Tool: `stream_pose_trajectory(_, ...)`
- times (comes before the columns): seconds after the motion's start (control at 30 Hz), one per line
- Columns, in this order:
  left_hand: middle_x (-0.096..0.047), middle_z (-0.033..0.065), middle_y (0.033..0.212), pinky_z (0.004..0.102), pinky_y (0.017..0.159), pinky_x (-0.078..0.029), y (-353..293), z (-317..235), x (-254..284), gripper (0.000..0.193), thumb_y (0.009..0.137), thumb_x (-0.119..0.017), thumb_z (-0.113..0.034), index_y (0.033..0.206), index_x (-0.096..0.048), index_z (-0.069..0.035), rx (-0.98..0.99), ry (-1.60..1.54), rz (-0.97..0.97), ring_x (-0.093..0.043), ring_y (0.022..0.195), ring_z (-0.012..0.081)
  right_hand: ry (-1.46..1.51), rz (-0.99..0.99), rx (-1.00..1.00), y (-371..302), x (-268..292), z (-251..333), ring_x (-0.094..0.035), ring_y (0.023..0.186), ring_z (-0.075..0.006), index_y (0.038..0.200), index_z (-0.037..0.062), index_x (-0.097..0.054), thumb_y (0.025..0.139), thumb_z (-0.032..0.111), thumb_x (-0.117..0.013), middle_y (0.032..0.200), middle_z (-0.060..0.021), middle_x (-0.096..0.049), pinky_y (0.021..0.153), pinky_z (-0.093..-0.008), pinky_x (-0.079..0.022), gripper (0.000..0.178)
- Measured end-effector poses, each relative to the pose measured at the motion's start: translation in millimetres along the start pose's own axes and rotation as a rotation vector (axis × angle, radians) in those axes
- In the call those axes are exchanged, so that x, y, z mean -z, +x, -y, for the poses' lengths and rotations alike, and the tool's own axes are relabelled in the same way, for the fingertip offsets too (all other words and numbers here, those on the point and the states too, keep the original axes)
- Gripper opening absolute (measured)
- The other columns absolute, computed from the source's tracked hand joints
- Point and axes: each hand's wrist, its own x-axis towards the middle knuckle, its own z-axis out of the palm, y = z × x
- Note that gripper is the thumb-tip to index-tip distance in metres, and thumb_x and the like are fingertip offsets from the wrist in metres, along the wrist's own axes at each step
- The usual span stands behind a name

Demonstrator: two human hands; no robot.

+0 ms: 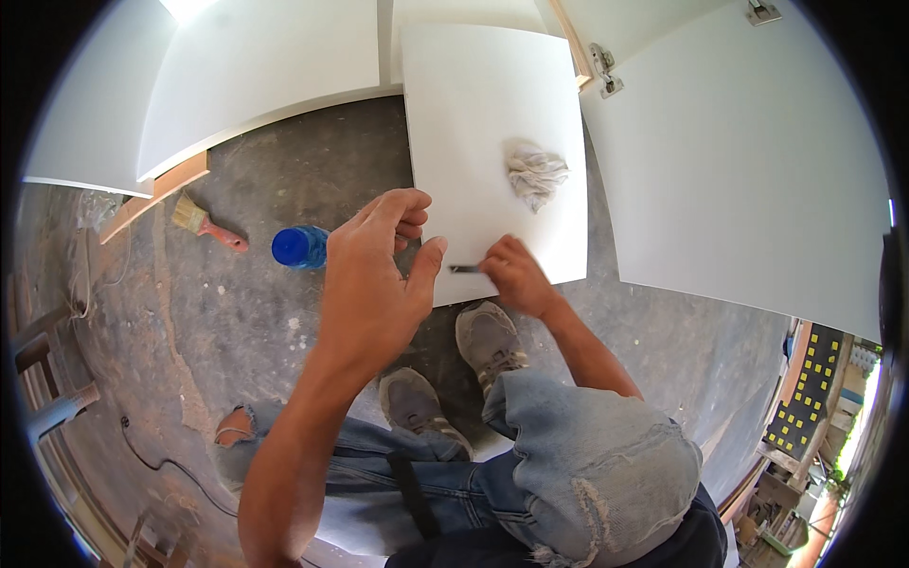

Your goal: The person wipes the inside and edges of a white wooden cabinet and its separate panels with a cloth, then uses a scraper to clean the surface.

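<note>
A white board (492, 104) lies flat in front of me, with a crumpled white rag (538, 177) on its right half. Over the board's near end, my right hand (516, 275) is closed around a small, thin dark strip-like tool (464, 269) whose end points left; its exact kind is hard to make out. My left hand (379, 256) is raised at the board's left edge. Its fingers curl loosely and the thumb stands apart from them, with nothing visible between. Partly behind that hand stands a blue-capped bottle (299, 247) with blue contents.
A paintbrush (210, 223) with a red handle lies on the grey concrete floor (256, 322), near a wooden strip (156, 196) under white cabinet panels (265, 57). To the right is a white door (739, 170) with metal hinges (606, 71). A dark cable (175, 464) runs along the floor at left.
</note>
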Motion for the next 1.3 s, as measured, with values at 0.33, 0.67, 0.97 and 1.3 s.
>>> stream_pose_trajectory(0.33, -0.073, 0.0149, 0.101, 0.0334, 0.082, -0.056, 0.1, -1.2, 4.0, 0.032, 0.087, -0.076, -0.005, 0.117, -0.067, 0.003, -0.016, -0.006, -0.015, -0.070, 0.091, 0.0225, -0.008, -0.059, -0.110, -1.7, -1.5, -10.1, -0.055, 0.095, -0.0311, 0.084, 0.0041, -0.061, 0.073, -0.002, -0.067, 0.092, -0.0101, -0.058, 0.086, -0.0417, -0.047, 0.014)
stream_pose_trajectory(0.67, -0.073, 0.0150, 0.101, 0.0334, 0.082, -0.056, 1.1, -6.4, 4.1, 0.031, 0.087, -0.076, -0.006, 0.116, -0.067, 0.002, -0.028, -0.002, -0.023, -0.071, 0.091, 0.0221, -0.010, 0.035, 0.057, 1.7, -8.9, -0.8, -0.056, 0.092, -0.0317, 0.082, 0.0047, -0.061, 0.072, -0.003, -0.069, 0.087, -0.0092, -0.058, 0.083, -0.0424, -0.046, 0.015)
stream_pose_trajectory(0.97, -0.073, 0.0145, 0.101, 0.0328, 0.082, -0.056, -1.3, -8.6, 5.7, 0.031, 0.087, -0.076, -0.006, 0.116, -0.068, 0.002, -0.025, 0.005, -0.029, -0.071, 0.092, 0.0211, -0.014, 0.021, 0.094, 6.5, -11.5, 0.1, -0.055, 0.097, -0.0324, 0.083, 0.0056, -0.061, 0.074, -0.001, -0.065, 0.091, -0.0100, -0.058, 0.088, -0.0418, -0.045, 0.012)
stream_pose_trajectory(1.3, -0.073, 0.0146, 0.101, 0.0333, 0.082, -0.056, 0.8, -14.1, 2.7, 0.032, 0.087, -0.076, -0.006, 0.117, -0.068, 0.002, -0.024, 0.000, -0.017, -0.070, 0.090, 0.0215, -0.005, 0.101, 0.264, 15.0, -23.9, 20.2, -0.055, 0.098, -0.0323, 0.087, 0.0055, -0.062, 0.075, 0.002, -0.066, 0.096, -0.0091, -0.060, 0.092, -0.0445, -0.045, 0.013)
